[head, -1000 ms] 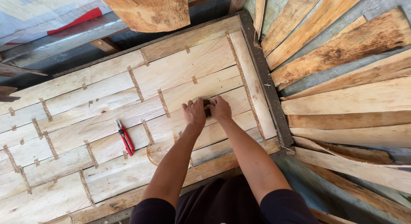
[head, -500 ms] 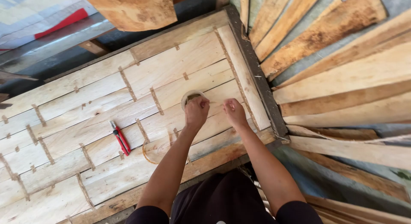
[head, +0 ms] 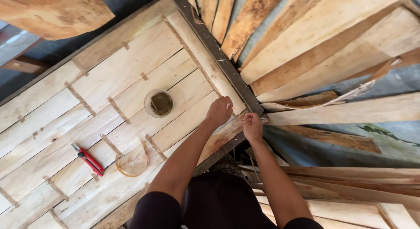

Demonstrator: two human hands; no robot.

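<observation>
Looking down, my left hand [head: 219, 111] is curled loosely on the light plank panel [head: 109, 89] covering the desk, right by its dark frame edge [head: 218, 54]. My right hand [head: 253, 126] is pinched on something thin at the frame's corner; can't tell what. A small round tub [head: 159, 103] with something dark inside sits on the panel just left of my hands. Red-handled pliers [head: 89, 159] lie well apart, lower left. Loose boards [head: 332, 49] pile up past the frame.
</observation>
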